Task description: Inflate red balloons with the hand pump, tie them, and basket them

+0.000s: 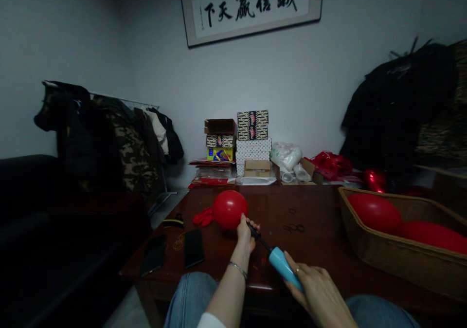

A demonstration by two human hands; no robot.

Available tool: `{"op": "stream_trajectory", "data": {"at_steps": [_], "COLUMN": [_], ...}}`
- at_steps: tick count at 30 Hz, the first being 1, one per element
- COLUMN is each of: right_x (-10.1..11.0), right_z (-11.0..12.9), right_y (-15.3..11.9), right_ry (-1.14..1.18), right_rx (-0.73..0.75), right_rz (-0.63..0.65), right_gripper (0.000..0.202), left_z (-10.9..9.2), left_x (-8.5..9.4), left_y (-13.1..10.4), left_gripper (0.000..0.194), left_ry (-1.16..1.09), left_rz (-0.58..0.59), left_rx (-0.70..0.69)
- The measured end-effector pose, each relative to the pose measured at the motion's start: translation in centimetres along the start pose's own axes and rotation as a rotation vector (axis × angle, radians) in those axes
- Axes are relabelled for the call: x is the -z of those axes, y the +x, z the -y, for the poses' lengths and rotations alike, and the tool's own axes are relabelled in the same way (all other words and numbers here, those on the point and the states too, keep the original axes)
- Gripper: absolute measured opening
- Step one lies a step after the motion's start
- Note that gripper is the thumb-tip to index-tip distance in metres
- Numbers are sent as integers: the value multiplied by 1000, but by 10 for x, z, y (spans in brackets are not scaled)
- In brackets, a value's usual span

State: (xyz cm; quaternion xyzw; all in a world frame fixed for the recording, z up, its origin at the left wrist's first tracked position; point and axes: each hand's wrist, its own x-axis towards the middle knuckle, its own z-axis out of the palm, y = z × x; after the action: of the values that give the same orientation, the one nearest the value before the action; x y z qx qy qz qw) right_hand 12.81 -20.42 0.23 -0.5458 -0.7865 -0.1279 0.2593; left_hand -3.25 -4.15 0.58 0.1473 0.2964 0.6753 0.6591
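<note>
A round, partly inflated red balloon (230, 209) sits at the far end of a hand pump (282, 265) with a light-blue barrel and a black nozzle end. My left hand (246, 231) is closed around the black end, right where the balloon's neck meets it; the neck itself is hidden by my fingers. Around the blue barrel wraps my right hand (310, 284), a ring on one finger. The pump slants from the lower right up toward the balloon. Beside the balloon, on its left, lie several limp red balloons (203, 217).
Two dark phones (194, 247) and yellow rubber bands (179, 242) lie on the table's left part. Dark loops (294, 227) are on the brown table (321, 250). A wicker basket (379, 264) at right holds inflated red balloons. Stacked boxes (253, 148) stand behind.
</note>
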Motion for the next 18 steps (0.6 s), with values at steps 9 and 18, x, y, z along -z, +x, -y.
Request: {"op": "stream_trajectory", "data": {"at_steps": [9,18], "right_x": [-13,-5], "right_z": [19,-6], "right_y": [32,-19], "right_ry": [-27,3], "right_rx": [-46,59], "right_rz": [51,-84], "right_gripper": [44,48], "left_z": [8,2], "left_x": [0,11], "left_y": [-3,11], "left_gripper": [33,36], "left_ry": [8,27], "left_rz": [-17,-54], "left_rx": [13,-19]}}
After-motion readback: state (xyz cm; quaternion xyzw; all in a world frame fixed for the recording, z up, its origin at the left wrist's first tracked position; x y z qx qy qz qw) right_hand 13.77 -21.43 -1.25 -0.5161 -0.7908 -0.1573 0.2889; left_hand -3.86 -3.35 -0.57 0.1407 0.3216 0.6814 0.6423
